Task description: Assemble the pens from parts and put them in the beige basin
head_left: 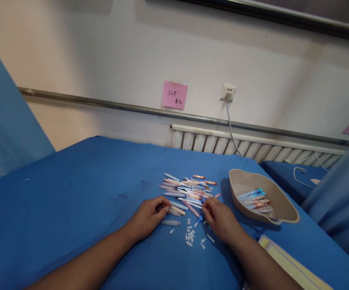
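Note:
My left hand [149,216] is curled with thumb and forefinger together at the left edge of a pile of pen parts [189,189]. Pale pen barrels lie right beside its fingertips, and whatever it pinches is hidden. My right hand [221,219] is closed on the pile's right side, fingertips down among the parts; I cannot make out what is in it. Between the hands lies a patterned pen [192,208] with a blue end. Small white cone-shaped pieces [189,235] are scattered just in front. A grey barrel [171,222] rests below my left fingers.
A beige plastic basin [279,193] on the right holds several pens [254,200] with blue and orange ends. A yellow packet [286,257] lies beside my right forearm. Behind the blue-covered table [71,193] are a radiator [210,143], a metal rail and a plugged-in cable [229,121].

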Demonstrator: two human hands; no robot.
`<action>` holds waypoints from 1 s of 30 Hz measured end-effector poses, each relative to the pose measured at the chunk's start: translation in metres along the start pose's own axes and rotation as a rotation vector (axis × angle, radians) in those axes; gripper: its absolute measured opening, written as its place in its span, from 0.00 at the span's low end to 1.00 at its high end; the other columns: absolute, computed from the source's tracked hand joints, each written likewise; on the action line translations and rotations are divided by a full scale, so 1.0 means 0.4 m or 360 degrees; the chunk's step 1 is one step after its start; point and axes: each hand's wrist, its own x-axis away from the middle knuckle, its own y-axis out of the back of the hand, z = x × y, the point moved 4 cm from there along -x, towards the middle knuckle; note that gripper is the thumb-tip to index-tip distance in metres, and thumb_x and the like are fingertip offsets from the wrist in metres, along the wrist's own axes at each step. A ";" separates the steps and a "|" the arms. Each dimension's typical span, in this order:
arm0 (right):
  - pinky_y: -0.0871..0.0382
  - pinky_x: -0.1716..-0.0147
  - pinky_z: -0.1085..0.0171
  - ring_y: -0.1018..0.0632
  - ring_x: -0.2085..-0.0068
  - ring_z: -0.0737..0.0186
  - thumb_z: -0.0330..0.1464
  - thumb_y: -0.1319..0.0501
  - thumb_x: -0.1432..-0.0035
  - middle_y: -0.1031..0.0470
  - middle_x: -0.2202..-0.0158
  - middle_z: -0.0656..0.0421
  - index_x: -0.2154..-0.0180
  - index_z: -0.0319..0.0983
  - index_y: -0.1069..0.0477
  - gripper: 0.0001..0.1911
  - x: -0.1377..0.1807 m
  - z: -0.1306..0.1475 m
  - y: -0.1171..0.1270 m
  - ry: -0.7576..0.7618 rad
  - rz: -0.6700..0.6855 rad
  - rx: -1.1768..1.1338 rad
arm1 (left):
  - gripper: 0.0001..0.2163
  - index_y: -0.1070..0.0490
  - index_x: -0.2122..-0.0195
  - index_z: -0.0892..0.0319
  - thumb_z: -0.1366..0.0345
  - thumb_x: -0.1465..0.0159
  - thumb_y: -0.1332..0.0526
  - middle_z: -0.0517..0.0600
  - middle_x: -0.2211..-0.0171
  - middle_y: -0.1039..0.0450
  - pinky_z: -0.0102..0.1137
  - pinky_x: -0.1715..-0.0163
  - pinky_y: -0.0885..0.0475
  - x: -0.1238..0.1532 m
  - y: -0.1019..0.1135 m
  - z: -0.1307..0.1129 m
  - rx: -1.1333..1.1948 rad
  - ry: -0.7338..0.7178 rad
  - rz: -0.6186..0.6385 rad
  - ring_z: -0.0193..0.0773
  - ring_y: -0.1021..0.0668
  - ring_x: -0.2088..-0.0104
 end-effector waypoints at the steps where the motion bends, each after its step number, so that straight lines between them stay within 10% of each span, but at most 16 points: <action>1: 0.40 0.70 0.67 0.28 0.69 0.62 0.32 0.48 0.42 0.28 0.71 0.58 0.70 0.41 0.34 0.07 -0.002 -0.006 -0.001 -0.0051 -0.0057 -0.0099 | 0.11 0.29 0.69 0.59 0.58 0.43 0.44 0.45 0.75 0.31 0.26 0.74 0.37 0.000 0.000 -0.001 -0.0004 0.0003 0.0001 0.36 0.31 0.74; 9: 0.43 0.87 0.70 0.38 0.81 0.68 0.47 0.42 0.49 0.39 0.81 0.65 0.71 0.40 0.34 0.17 -0.007 -0.057 -0.002 -0.0522 -0.0455 -0.1170 | 0.11 0.29 0.69 0.60 0.57 0.42 0.44 0.46 0.76 0.31 0.26 0.75 0.38 -0.002 -0.001 0.008 0.0014 -0.0012 -0.0016 0.35 0.31 0.75; 17: 0.39 0.81 0.70 0.36 0.80 0.69 0.46 0.41 0.46 0.36 0.81 0.65 0.71 0.40 0.34 0.16 0.010 -0.045 0.044 -0.0449 -0.0739 -0.1307 | 0.11 0.28 0.68 0.60 0.58 0.42 0.43 0.45 0.77 0.33 0.25 0.77 0.38 -0.004 -0.008 0.019 0.0034 -0.0012 -0.0032 0.34 0.32 0.76; 30: 0.44 0.84 0.72 0.39 0.83 0.73 0.47 0.39 0.48 0.41 0.83 0.68 0.77 0.40 0.42 0.20 0.013 -0.047 0.027 -0.0555 -0.0432 -0.1962 | 0.10 0.31 0.64 0.60 0.61 0.43 0.42 0.43 0.75 0.34 0.26 0.74 0.33 -0.015 0.012 0.026 0.0209 0.0000 -0.0312 0.31 0.30 0.77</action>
